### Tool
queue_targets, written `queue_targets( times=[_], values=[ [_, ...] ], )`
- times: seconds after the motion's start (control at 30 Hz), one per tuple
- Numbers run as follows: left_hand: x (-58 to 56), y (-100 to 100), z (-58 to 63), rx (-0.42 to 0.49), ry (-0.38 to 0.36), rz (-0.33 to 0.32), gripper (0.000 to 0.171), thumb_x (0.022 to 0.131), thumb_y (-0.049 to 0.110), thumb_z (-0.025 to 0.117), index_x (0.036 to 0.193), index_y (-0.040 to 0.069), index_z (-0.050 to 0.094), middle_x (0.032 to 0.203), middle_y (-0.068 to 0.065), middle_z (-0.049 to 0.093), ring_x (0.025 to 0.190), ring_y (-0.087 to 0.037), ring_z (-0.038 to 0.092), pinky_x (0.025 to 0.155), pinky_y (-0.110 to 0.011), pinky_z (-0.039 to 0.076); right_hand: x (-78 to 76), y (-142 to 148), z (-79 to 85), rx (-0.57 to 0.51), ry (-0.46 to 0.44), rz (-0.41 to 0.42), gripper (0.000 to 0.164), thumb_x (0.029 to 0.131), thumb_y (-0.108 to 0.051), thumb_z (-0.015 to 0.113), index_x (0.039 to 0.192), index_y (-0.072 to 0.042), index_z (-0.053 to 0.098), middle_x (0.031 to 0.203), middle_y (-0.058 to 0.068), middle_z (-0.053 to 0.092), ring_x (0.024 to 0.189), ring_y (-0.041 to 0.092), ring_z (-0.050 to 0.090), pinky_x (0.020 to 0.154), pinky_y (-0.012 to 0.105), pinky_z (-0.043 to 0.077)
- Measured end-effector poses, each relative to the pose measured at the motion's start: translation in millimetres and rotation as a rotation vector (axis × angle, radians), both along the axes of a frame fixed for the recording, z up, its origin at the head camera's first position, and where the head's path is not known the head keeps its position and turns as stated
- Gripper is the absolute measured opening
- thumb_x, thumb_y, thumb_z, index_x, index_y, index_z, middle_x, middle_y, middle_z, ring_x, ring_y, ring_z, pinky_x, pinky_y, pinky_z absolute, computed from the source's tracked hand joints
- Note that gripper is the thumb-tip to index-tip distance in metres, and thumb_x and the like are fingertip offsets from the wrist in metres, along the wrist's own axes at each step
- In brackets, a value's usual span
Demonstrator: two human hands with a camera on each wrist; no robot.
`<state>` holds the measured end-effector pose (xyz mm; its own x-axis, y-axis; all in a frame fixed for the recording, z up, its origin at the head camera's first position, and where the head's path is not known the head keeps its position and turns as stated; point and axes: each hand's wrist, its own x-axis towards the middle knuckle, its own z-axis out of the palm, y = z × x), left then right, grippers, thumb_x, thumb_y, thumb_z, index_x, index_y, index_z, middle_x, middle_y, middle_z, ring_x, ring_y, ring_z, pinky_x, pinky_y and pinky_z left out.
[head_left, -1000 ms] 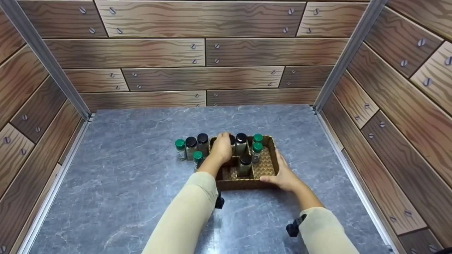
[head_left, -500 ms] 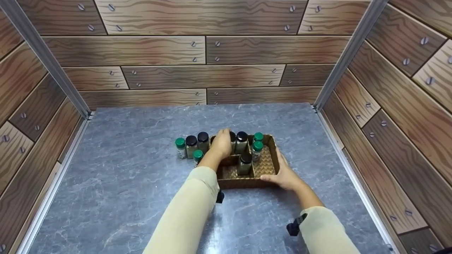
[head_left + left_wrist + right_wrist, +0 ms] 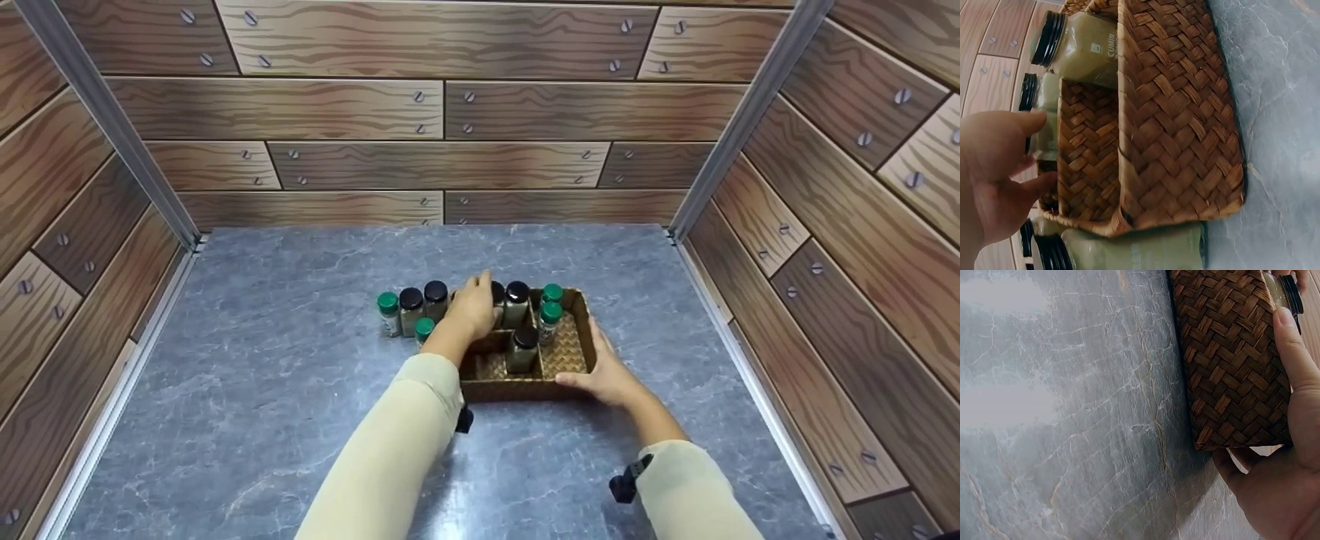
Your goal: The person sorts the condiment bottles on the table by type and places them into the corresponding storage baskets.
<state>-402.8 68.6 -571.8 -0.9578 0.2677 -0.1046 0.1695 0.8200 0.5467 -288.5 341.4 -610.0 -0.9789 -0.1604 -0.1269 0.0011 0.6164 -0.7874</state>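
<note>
My left hand [image 3: 471, 309] reaches into the back left compartment of a woven divided basket [image 3: 495, 391]. Its thumb and fingers pinch a black-capped spice jar [image 3: 1047, 135], whose lower part is hidden. Just right of that stands another black-capped jar [image 3: 517, 304]. A jar labelled cumin [image 3: 1090, 50] is upright in the front compartment. Two green-capped jars, the nearer one [image 3: 550, 321] in plain sight, occupy the right compartment. My right hand [image 3: 609, 375] grips the basket's front right corner, thumb on the front rim and fingers along the right side.
Left of the basket, on the grey marbled table [image 3: 262, 375], stand two black-capped jars, one at the outer side [image 3: 411, 311], and two green-capped jars, one at the far left [image 3: 388, 313]. My left forearm partly covers the nearer green-capped jar [image 3: 424, 330]. Wood-patterned walls [image 3: 442, 112] enclose the table.
The left hand's fingers have shifted slightly at the jar. The right hand keeps its hold, and the basket and other jars stay put. The head view has moved a little.
</note>
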Motion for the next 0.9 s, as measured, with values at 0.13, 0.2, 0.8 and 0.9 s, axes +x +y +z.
queue_targets(
  times=[0.13,0.2,0.8,0.9],
  values=[
    [15.2,-8,16.1,-0.028,0.058,-0.042,0.076,0.108,0.028,0.067,0.170,0.008,0.027,0.169,-0.024,0.041,0.153,-0.047,0.047,0.131,-0.057,0.038,-0.5,1,-1.5,0.003,0.004,-0.008,0.143,0.083,-0.038,0.095,0.173,-0.008,-0.012,0.181,0.026,-0.007,0.167,0.054,0.003,0.136,0.068,0.007],
    [21.4,-12,23.0,-0.016,0.085,-0.046,0.072,0.109,0.027,0.066,0.169,0.009,0.030,0.169,-0.022,0.042,0.154,-0.045,0.046,0.132,-0.054,0.037,-0.8,1,-2.1,0.006,0.001,-0.010,0.143,0.083,-0.038,0.095,0.173,-0.007,-0.012,0.181,0.026,-0.008,0.167,0.054,0.002,0.135,0.069,0.007],
    [42.1,-73,26.8,0.263,0.266,0.043,0.032,0.105,0.019,0.068,0.134,0.009,0.060,0.135,-0.012,0.065,0.124,-0.032,0.062,0.112,-0.048,0.054,-2.3,-1,-0.1,0.021,0.003,0.001,0.143,0.084,-0.038,0.094,0.173,-0.010,-0.014,0.181,0.029,-0.006,0.167,0.054,0.004,0.136,0.068,0.008],
    [48.1,-80,27.9,0.292,0.265,0.039,0.029,0.104,0.018,0.070,0.130,0.008,0.062,0.131,-0.013,0.067,0.121,-0.033,0.063,0.111,-0.049,0.054,-1.8,-1,0.0,0.016,0.002,0.005,0.143,0.084,-0.039,0.094,0.173,-0.008,-0.014,0.181,0.029,-0.007,0.167,0.054,0.004,0.136,0.067,0.008]
  ],
)
